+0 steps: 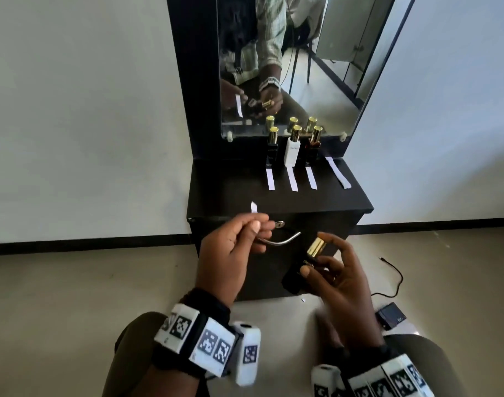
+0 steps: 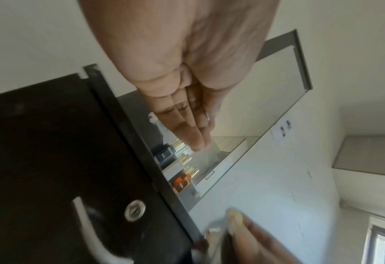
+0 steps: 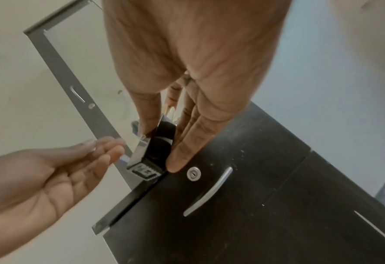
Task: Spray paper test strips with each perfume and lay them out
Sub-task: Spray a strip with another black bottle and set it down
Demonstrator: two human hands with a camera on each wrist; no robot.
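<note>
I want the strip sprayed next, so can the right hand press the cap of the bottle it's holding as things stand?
Probably yes: the right hand grips the black bottle, its gold cap uncovered, a finger beside it.

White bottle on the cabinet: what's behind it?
Behind the white bottle stands the mirror, showing the reflected gold caps. A paper strip lies in front. The mirror's lower edge there is hidden by the bottle.

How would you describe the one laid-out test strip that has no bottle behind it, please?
Start at the black cabinet below the mirror. Four white strips lie on top; it is the rightmost strip, angled, set apart, with no perfume bottle behind it.
</note>
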